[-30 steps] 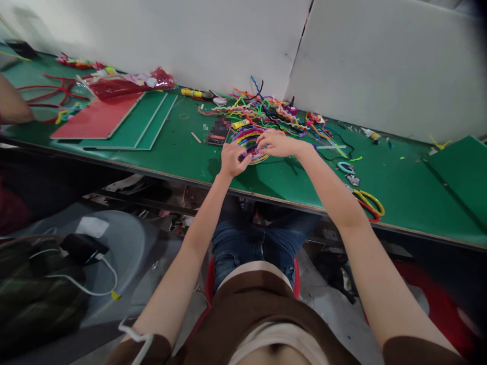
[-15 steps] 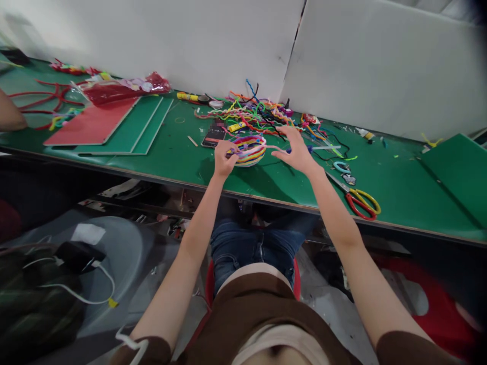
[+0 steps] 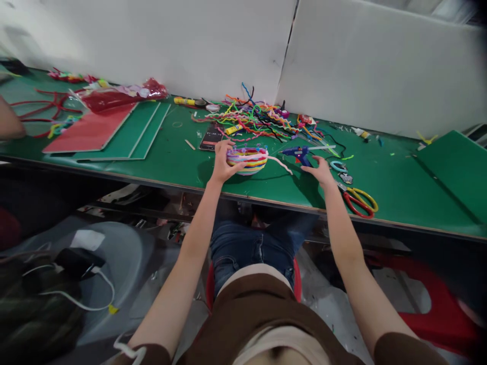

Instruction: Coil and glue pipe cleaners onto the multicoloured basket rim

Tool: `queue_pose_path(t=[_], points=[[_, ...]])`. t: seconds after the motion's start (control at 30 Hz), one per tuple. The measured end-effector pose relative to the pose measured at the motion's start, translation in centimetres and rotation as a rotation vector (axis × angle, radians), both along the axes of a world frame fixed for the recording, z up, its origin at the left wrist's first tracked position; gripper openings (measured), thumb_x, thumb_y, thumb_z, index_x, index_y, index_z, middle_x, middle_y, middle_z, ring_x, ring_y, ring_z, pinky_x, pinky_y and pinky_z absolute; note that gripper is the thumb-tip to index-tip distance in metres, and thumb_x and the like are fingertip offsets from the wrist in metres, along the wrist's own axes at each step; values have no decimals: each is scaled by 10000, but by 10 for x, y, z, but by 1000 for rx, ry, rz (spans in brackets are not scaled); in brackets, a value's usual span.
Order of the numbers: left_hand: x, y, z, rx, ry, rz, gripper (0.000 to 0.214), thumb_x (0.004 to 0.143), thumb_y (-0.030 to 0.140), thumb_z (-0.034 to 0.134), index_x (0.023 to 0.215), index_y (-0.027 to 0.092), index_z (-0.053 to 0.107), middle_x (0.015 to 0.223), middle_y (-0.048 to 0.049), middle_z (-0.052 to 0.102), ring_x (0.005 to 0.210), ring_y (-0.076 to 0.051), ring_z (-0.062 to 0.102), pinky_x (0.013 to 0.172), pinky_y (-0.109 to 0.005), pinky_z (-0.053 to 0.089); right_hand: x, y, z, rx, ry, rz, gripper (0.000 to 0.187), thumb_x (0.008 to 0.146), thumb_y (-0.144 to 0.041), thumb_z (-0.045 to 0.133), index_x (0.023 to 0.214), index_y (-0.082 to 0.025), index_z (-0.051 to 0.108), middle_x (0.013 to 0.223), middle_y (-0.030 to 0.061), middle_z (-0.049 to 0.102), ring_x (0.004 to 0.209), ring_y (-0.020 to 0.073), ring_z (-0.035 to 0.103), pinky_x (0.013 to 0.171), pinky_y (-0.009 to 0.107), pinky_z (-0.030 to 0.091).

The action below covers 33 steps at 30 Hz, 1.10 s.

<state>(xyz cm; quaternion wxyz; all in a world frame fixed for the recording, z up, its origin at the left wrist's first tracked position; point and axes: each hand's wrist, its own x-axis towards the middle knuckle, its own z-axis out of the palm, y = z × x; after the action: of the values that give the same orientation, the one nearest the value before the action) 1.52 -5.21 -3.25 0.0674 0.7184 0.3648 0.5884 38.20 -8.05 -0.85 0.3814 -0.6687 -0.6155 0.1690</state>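
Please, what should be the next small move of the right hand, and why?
Probably the right hand should close around the handle of the blue glue gun: its fingers are spread beside that handle, while the left hand holds the striped bowl, whose pale pink strand sticks out with a loose end that may need glue.

One camera rides on the person's head, looking forward and steeply down past the brown top (image 3: 243, 299) and jeans (image 3: 236, 248) to the bench (image 3: 403, 187). It sits above the near side: the bench's front edge slants across mid-view, its back edge higher, below white panels (image 3: 152, 45). The forearms (image 3: 196, 243) loom close; left hand (image 3: 222, 165) and right hand (image 3: 322, 173) look smaller.
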Motion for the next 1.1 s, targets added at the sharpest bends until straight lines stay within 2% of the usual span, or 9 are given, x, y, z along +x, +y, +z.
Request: queue_pose_path(t=[0.1, 0.2, 0.27, 0.4, 0.57, 0.67, 0.8, 0.93, 1.1], points=[[3, 2, -3, 6, 27, 35, 653, 653, 776, 603, 1012, 251, 455, 1240, -134, 491, 1202, -309, 459, 1012, -535, 409, -3, 22, 10, -141, 159, 124, 516, 540, -414, 799, 975, -185, 641, 1023, 89, 692, 943, 237, 635, 896, 411, 501], [2, 3, -3, 29, 12, 26, 644, 735, 748, 545, 1157, 271, 446, 1306, -138, 452, 1282, -308, 412, 1056, -531, 381, -15, 35, 11, -165, 220, 173, 378, 557, -412, 791, 827, -185, 655, 815, 51, 715, 749, 194, 637, 787, 382, 532], [1, 2, -1, 43, -3, 21, 622, 789, 716, 500, 1236, 289, 430, 1339, -136, 448, 1308, -303, 403, 1077, -524, 366, -24, 37, 8, -141, 270, 173, 368, 579, -437, 776, 808, -184, 638, 785, 51, 711, 711, 176, 637, 742, 355, 536], [-1, -1, 2, 38, -20, 0, 568, 878, 676, 350, 1290, 295, 438, 1331, -113, 500, 1298, -279, 442, 1084, -489, 376, -34, 29, 7, -44, 364, 134, 437, 645, -565, 696, 865, -202, 591, 874, 59, 707, 711, 149, 661, 680, 294, 530], [-2, -3, 2, 15, -40, -47, 577, 899, 677, 248, 1262, 295, 485, 1301, -102, 528, 1270, -267, 470, 1088, -472, 385, -54, -4, 33, 114, 453, 124, 382, 708, -571, 647, 853, -221, 596, 807, 29, 685, 529, 104, 559, 482, 257, 452], [-2, -7, 4, 2, -3, -33, 545, 865, 697, 338, 1188, 290, 506, 1263, -113, 520, 1258, -281, 472, 1076, -495, 392, -76, -32, 47, 102, 382, 219, 361, 680, -556, 694, 786, -219, 620, 688, 16, 647, 463, 103, 478, 466, 289, 455], [0, -13, 8, 30, 38, -39, 547, 798, 674, 525, 1176, 280, 491, 1277, -122, 503, 1261, -294, 459, 1067, -502, 394, -105, -60, 44, 124, 288, 212, 354, 648, -543, 724, 736, -220, 608, 672, 33, 623, 587, 179, 576, 610, 373, 534], [1, -12, 9, 76, 72, -22, 555, 781, 642, 584, 1184, 272, 495, 1253, -114, 527, 1220, -287, 486, 1045, -498, 410, -119, -63, 24, 195, 241, 132, 367, 626, -518, 743, 748, -218, 570, 694, 35, 611, 695, 210, 611, 696, 390, 552], [0, -5, 5, 143, 79, -27, 636, 714, 669, 651, 1189, 272, 507, 1227, -99, 544, 1191, -287, 496, 1026, -495, 421, -122, -58, 14, 259, 144, 263, 335, 704, -477, 701, 661, -219, 492, 582, -20, 502, 539, 125, 475, 567, 313, 490]])
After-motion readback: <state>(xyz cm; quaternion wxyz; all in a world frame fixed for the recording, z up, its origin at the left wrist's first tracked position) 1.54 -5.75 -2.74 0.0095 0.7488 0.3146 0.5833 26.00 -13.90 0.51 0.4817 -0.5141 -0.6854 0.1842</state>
